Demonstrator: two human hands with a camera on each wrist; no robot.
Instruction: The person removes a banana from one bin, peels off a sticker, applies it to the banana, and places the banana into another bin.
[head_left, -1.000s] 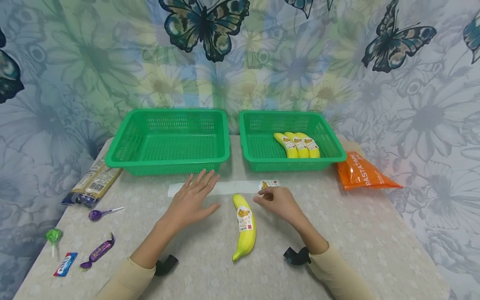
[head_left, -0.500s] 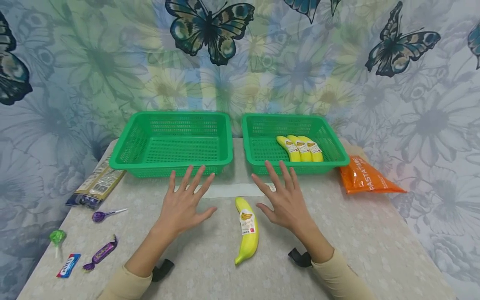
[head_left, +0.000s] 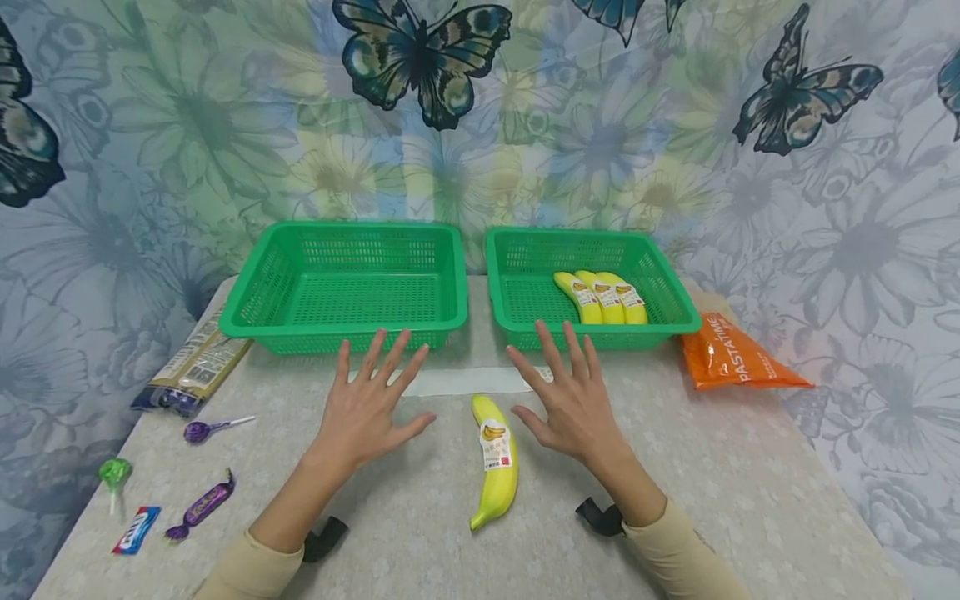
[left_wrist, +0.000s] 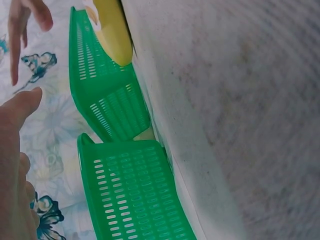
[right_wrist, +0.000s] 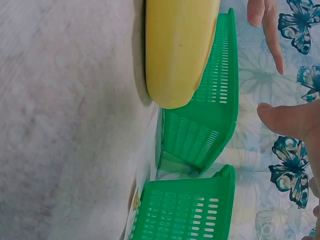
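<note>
A yellow banana [head_left: 497,483] with a white label on its side lies on the table between my two hands. My left hand [head_left: 365,412] is spread, fingers straight, above the table left of the banana. To the banana's right, my right hand [head_left: 572,408] is spread the same way and holds nothing. A white paper strip [head_left: 468,381] lies behind the banana, partly hidden by both hands; a printed sticker [head_left: 546,375] shows at its right part behind the right fingers. In both wrist views the banana [right_wrist: 180,55] appears close, apart from the fingers.
Two green baskets stand at the back: the left basket [head_left: 345,340], and the right basket [head_left: 517,337] with three labelled bananas [head_left: 609,310]. An orange pasta bag [head_left: 738,358] lies right. At left lie a gold packet [head_left: 198,367], lollipops [head_left: 197,432] and wrapped candies [head_left: 206,504].
My right hand has let go of the sticker end of the strip and opened flat. My left hand has spread its fingers and shifted slightly left. The banana stays put.
</note>
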